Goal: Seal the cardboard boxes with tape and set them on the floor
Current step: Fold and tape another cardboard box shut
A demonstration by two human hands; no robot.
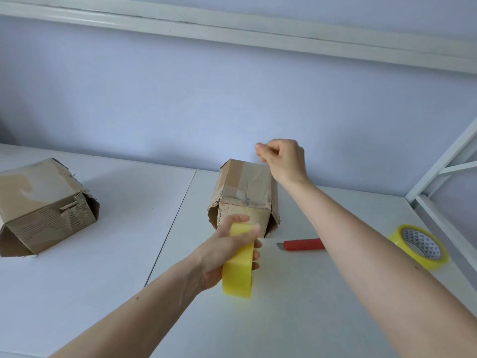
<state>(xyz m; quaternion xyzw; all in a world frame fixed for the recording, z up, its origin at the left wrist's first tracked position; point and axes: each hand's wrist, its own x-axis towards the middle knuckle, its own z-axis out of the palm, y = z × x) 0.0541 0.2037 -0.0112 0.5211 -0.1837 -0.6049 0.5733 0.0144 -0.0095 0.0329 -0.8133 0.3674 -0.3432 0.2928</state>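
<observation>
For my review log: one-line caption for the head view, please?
Left hand grips a yellow tape roll while right hand pinches above the cardboard box.

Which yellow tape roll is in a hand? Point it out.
The tape roll gripped by the left hand, in front of the middle box. The other roll lies untouched on the table at right.

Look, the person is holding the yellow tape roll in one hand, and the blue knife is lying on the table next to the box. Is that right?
Nearly. The knife is red, not blue, as the head view shows. The rest holds: the left hand grips the yellow tape roll, and the knife lies on the table beside the box.
</observation>
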